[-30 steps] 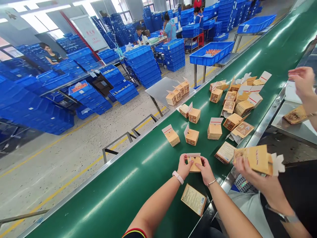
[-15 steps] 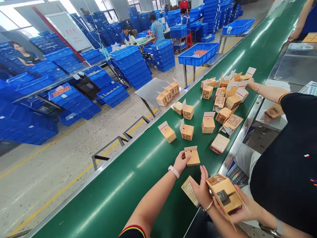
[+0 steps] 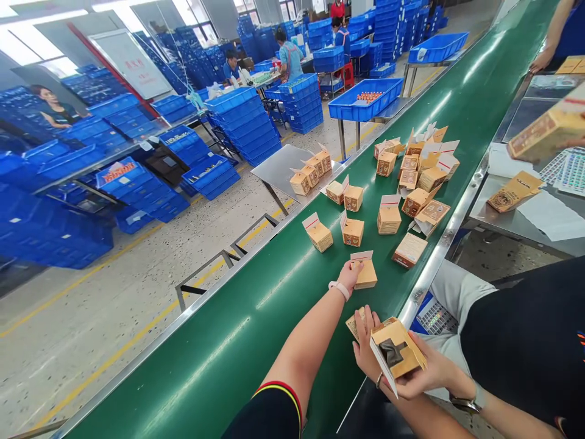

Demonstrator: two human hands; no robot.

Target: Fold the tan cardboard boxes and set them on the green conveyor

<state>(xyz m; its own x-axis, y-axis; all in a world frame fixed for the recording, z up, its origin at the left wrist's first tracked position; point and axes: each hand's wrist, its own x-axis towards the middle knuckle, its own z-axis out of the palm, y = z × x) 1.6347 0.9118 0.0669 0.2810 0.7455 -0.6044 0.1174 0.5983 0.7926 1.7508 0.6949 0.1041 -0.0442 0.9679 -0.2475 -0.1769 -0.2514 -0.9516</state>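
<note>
My left hand (image 3: pixel 350 276) reaches forward on the green conveyor belt (image 3: pixel 256 329) and grips the left side of a small tan carton (image 3: pixel 367 272) whose white flap stands up. My right hand (image 3: pixel 365 342) lies with fingers spread on a flat, unfolded carton (image 3: pixel 353 323) near the belt's right edge. Right beside it, a co-worker's hand (image 3: pixel 423 372) with a wristwatch holds an open carton (image 3: pixel 397 353) that partly covers my right wrist.
Several more small cartons (image 3: pixel 388 221), most with open flaps, are scattered further up the belt. A steel side table (image 3: pixel 516 222) on the right holds papers and a flat carton. Blue crates (image 3: pixel 256 122) and other workers fill the floor to the left.
My left hand has slid the small carton further up the belt. My right hand stays on the flat carton. The co-worker's hand has turned their carton so its open end faces up.
</note>
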